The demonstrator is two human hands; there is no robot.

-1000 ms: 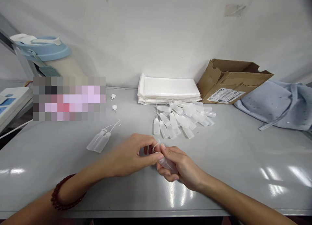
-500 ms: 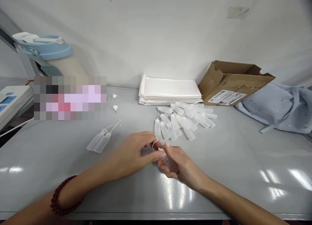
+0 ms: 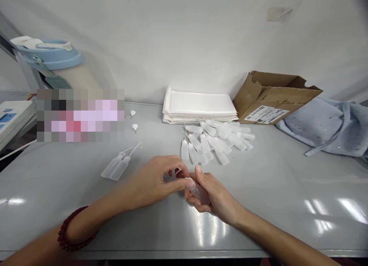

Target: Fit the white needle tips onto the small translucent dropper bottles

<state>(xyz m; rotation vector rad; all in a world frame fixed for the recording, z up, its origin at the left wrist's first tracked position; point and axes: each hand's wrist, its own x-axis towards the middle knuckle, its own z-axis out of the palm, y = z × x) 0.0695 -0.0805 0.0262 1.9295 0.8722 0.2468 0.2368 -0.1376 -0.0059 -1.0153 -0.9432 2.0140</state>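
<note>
Above the table (image 3: pixel 258 204), near the middle of its front edge, the right hand (image 3: pixel 216 192) wraps around a translucent plastic squeeze bottle (image 3: pixel 200 193); the left hand (image 3: pixel 166 174) pinches its neck. Similar bottles (image 3: pixel 204 144) lie heaped nearer the back edge.

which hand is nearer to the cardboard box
Right. The right hand is in front of the cardboard box, to its left; the left hand is farther left.
</note>
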